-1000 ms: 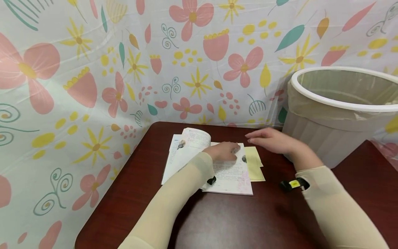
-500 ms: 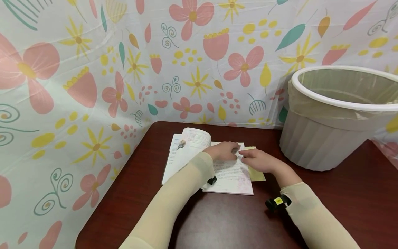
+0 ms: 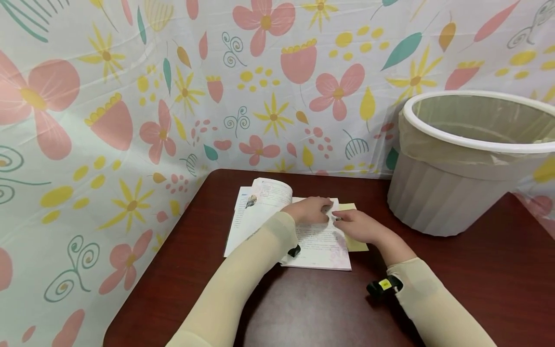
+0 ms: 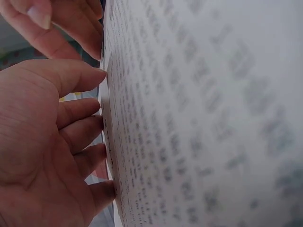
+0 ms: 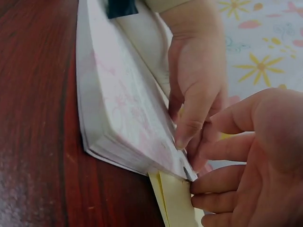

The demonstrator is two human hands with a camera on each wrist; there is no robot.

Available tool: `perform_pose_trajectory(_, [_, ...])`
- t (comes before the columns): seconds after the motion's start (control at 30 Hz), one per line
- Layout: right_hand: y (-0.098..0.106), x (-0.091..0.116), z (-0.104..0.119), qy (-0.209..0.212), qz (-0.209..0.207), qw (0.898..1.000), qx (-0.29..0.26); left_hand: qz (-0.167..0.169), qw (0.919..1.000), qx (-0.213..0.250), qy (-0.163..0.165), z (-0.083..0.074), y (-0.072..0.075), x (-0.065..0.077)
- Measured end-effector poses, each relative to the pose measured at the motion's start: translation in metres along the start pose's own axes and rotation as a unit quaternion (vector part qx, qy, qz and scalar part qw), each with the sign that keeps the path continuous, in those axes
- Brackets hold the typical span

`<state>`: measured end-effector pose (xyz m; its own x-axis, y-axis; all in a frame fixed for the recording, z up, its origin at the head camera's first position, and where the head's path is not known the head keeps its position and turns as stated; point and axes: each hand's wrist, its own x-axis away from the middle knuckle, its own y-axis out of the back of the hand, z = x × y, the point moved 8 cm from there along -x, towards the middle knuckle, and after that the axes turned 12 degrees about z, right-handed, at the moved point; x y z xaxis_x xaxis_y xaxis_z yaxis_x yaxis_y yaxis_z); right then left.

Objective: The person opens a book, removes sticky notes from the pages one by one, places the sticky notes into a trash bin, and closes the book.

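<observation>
An open book [image 3: 318, 255] lies on the table, its left-hand pages curling up. My left hand [image 3: 309, 211] rests on the right-hand page, and in the left wrist view its bent fingertips [image 4: 97, 153] press against the printed paper. Close beside it, my right hand [image 3: 362, 227] reaches over the page's outer edge with loosely bent fingers. In the right wrist view the right fingertips [image 5: 201, 185] meet the book's corner and the yellow paper [image 5: 177, 201]. This yellow paper sticks out from between the pages in layers, partly hidden by the right hand.
A tall grey bin [image 3: 429, 197] with a white rim and a liner stands at the back right of the dark red table [image 3: 312, 308]. White printed paper [image 3: 238, 219] shows at the book's left. A flowered curtain [image 3: 269, 96] hangs behind.
My right hand has come from the air by the bin, left and down to the page edge, next to the left hand. The left hand and book have stayed in place.
</observation>
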<state>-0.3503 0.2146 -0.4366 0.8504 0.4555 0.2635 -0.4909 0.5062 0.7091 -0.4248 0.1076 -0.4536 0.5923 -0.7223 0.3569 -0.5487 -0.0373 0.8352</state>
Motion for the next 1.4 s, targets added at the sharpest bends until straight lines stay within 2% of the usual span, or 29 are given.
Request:
perform_pose_trajectory(0.17, [0.009,0.001,-0.007,0.012,-0.031,0.996,-0.088,-0.001,1.0,0.001,-0.006,0.001,0.0,-0.001])
perform_pose_trajectory(0.23, [0.013,0.002,-0.012,0.016,-0.046,0.988,-0.144,-0.006,1.0,-0.002,-0.003,0.001,0.001,-0.001])
perform_pose_trajectory(0.33, [0.016,0.002,-0.019,0.021,-0.067,0.971,-0.23,-0.012,0.9999,0.009,0.0,0.002,0.003,0.001])
perform_pose_trajectory(0.4, [0.017,0.001,-0.023,0.023,-0.076,0.962,-0.263,-0.012,0.9996,0.027,-0.001,0.003,0.003,0.003])
perform_pose_trajectory(0.47, [0.017,0.0,-0.026,0.025,-0.08,0.957,-0.277,-0.014,0.9986,0.049,-0.008,0.003,0.004,0.004])
perform_pose_trajectory(0.57, [0.015,-0.001,-0.026,0.027,-0.075,0.96,-0.269,-0.02,0.9965,0.078,-0.02,0.005,0.005,0.005])
perform_pose_trajectory(0.73, [0.012,-0.001,-0.02,0.028,-0.058,0.976,-0.21,-0.032,0.9904,0.132,-0.025,0.011,0.004,0.01])
perform_pose_trajectory(0.83, [0.012,0.0,-0.018,0.021,-0.059,0.981,-0.183,-0.04,0.987,0.154,-0.024,0.014,0.006,0.017])
perform_pose_trajectory(1.0, [0.009,0.002,-0.016,0.015,-0.048,0.983,-0.176,-0.041,0.9879,0.146,-0.031,0.012,0.01,0.035])
perform_pose_trajectory(1.23, [0.006,0.002,-0.01,0.018,-0.033,0.988,-0.153,-0.049,0.9854,0.158,-0.041,0.012,0.014,0.07])
perform_pose_trajectory(1.4, [0.004,0.0,-0.007,0.021,-0.031,0.989,-0.142,-0.063,0.9866,0.146,-0.034,0.019,0.015,0.095])
